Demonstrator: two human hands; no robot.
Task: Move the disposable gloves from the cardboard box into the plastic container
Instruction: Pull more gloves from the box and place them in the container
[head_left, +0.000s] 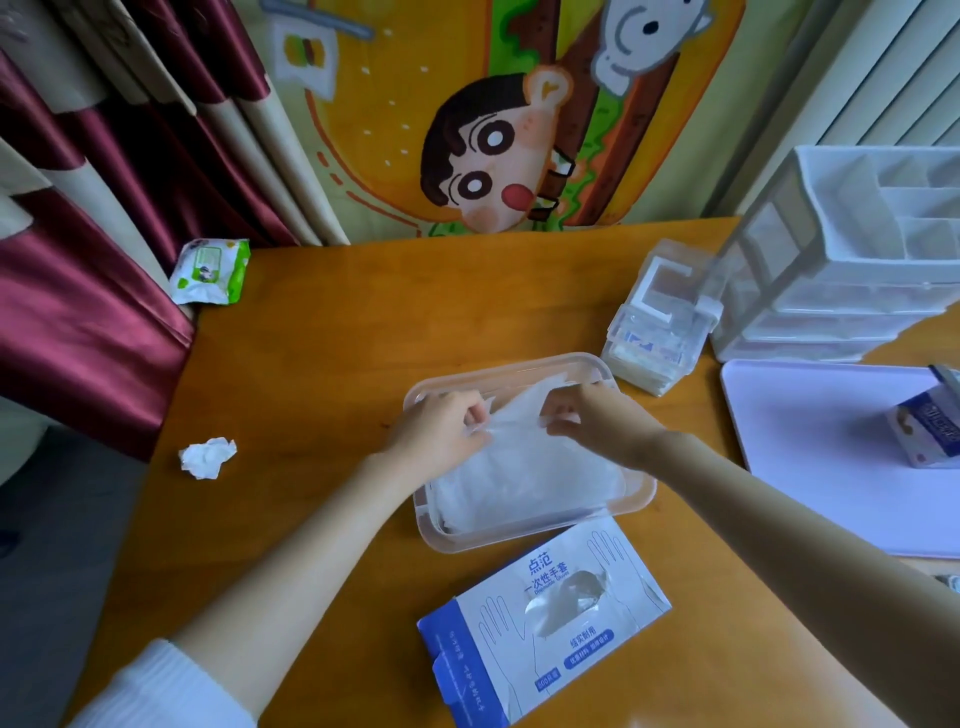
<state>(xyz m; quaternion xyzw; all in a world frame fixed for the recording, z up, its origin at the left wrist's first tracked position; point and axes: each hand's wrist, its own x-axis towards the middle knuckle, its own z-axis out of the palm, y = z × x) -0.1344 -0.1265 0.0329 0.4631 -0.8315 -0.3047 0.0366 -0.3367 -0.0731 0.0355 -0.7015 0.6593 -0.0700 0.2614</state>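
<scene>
Nearest the person, on the near side of the fingers, the cardboard box (545, 623) lies flat on the wooden worktop (337, 338), its torn oval opening facing up with clear film showing inside. Just beyond it, and almost touching it, sits the plastic container (511, 365), lidless. The disposable gloves (530, 467) lie inside it as a whitish stack (single gloves cannot be told apart). Above the container's far half, the left hand (441, 431) and right hand (597, 421) meet. The left fingers (475, 415) and right fingers (561, 413) are curled and pinch the top sheet of the stack, lifting its far edge. Left of the fingers lies a crumpled tissue (208, 457), and farther off a green wipes pack (210, 270). To their right lies a white tray (831, 467). Beyond them stand small clear boxes (660, 327) and a white drawer organiser (857, 270).
</scene>
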